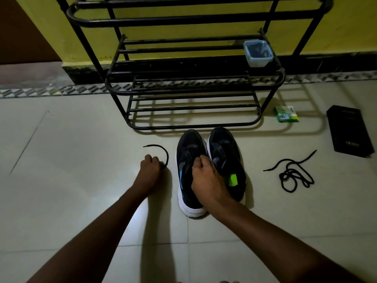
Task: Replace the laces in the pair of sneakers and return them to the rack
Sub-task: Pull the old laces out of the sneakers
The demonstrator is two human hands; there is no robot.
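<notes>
Forearms are filling the bottom edge, both hands low on the floor (81,160). Left hand (150,170) is curling into a fist round one end of a black lace (161,149), and the free end is arcing away just beyond its knuckles. Right hand (206,176) is sitting on the eyelet area of the left-side sneaker (187,144), fingertips bunched and pinching there. Lace or tongue, can't tell. Right-side sneaker (224,146) is touching it, just right of that hand.

Risks as I'm reading them:
- Dim light plus black lace on a black upper is making skipped or crossed eyelets likely.
- Tugging with the left hand while the shoe isn't pinned is likely sliding it across the tiles.
- Second lace (293,174), lying tangled well right of the right hand, is risking a knot if yanked.

Around: rack (193,90) is standing just beyond both hands, with a blue tub (258,53) sitting on an upper shelf. Green packet (286,113) and black box (349,130) are lying far right, blocking nothing.
</notes>
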